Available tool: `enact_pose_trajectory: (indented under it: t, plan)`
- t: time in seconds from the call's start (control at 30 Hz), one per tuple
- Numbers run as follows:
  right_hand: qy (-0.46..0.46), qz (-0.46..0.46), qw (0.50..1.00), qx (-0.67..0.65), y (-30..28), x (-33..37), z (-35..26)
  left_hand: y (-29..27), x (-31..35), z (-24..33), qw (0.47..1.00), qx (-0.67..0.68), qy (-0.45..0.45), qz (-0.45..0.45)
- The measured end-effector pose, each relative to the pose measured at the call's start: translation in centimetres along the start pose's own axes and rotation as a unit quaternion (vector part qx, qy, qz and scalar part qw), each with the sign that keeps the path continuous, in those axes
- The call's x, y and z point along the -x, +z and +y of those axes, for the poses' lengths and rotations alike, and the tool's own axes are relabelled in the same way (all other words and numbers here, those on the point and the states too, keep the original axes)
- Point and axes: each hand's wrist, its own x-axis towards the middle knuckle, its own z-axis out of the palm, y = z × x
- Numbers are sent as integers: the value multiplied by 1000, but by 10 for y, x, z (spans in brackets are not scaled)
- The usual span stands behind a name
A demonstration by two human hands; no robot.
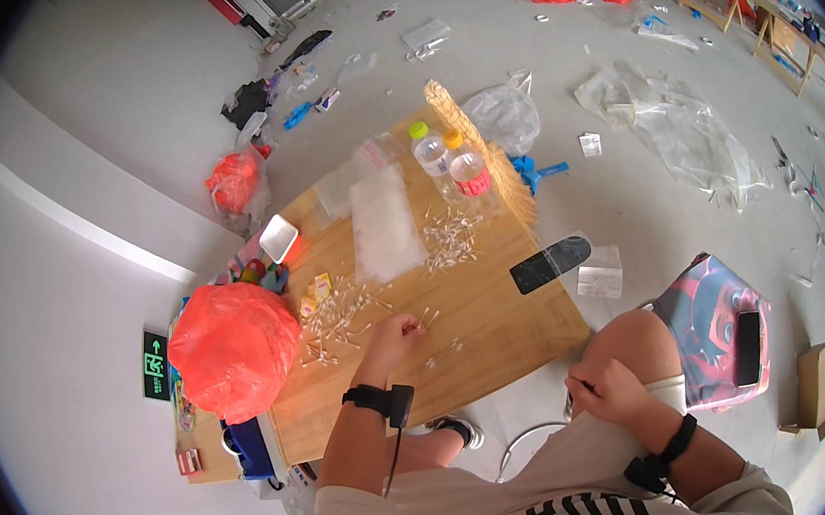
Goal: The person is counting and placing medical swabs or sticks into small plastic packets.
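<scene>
Cotton swabs (337, 322) sprawl across the wooden table (515, 334), one heap at L, another farther back near ctr, a few strays up front; L hand (394, 338) sits just R of the near heap, fingers pinched, looks like a light grip on a couple of swabs! R hand (613, 391) rests by the R knee (639, 347), fingers curled, can't tell if it's closed on anything. For a clean pinch, best take sticks mid-shaft, keep fingers off the cotton ends, go easy b/c thin shafts prob. bend, & work from the heap's edge so nbrs don't drag along. Now containers, L to R: big red plastic bag (234, 349), bulging, contents hidden; small white-and-red tub (279, 241), open side showing, can't make out what's in it; yellow packet (316, 296) by the swabs, contents unclear; whitish clear bag (386, 227) lying flat behind, nothing readable thru the film; green-capped bottle (431, 152), then orange-capped bottle (469, 171) right next to it, fill levels hard to call; clear pouch (601, 274) past the table's R edge, looks flat; and way out R, cardboard box (812, 385), seemingly open, inside too dim to read.
</scene>
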Motion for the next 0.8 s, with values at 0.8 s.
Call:
enact_pose_trajectory:
  t: [0.8]
  plan:
    - [-2, 7, 1000, -7, -2, 0, 3, -24, -30, -32, 964, -143, -140, 176]
